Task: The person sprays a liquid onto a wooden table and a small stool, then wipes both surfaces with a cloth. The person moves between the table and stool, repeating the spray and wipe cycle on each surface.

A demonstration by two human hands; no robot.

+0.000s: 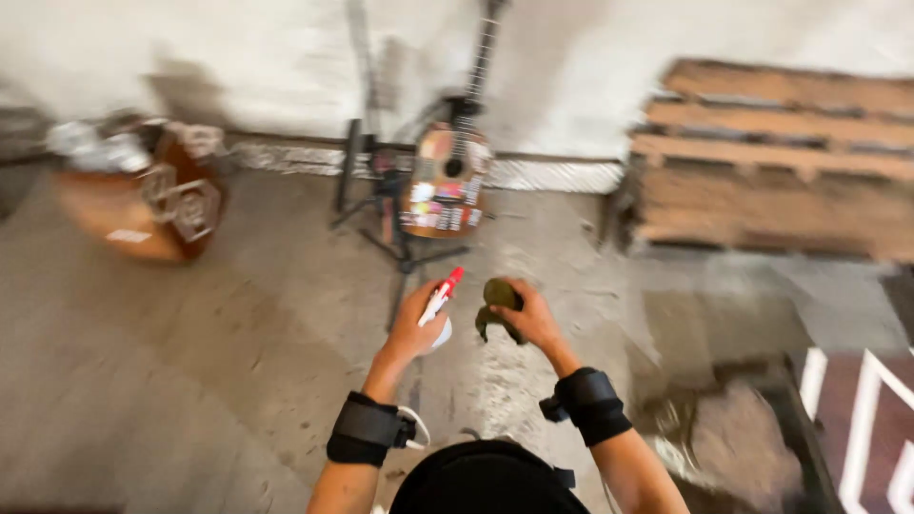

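Note:
My left hand (pixel 413 328) grips a white spray bottle with a red nozzle (pixel 441 293), the nozzle pointing up and to the right. Close beside it, my right hand (pixel 529 316) holds a bunched dark green cloth (pixel 497 305). Both hands hover in front of me over the concrete floor (pixel 238 362), almost touching each other. Each wrist wears a black band. The picture is blurred by motion.
An acoustic guitar covered in stickers (pixel 446 181) stands on a black stand by the white wall. A brown drum-like object (pixel 143 195) lies at left. Wooden pallets (pixel 771 157) lean at the right. A dark mat with white lines (pixel 857 428) lies at lower right.

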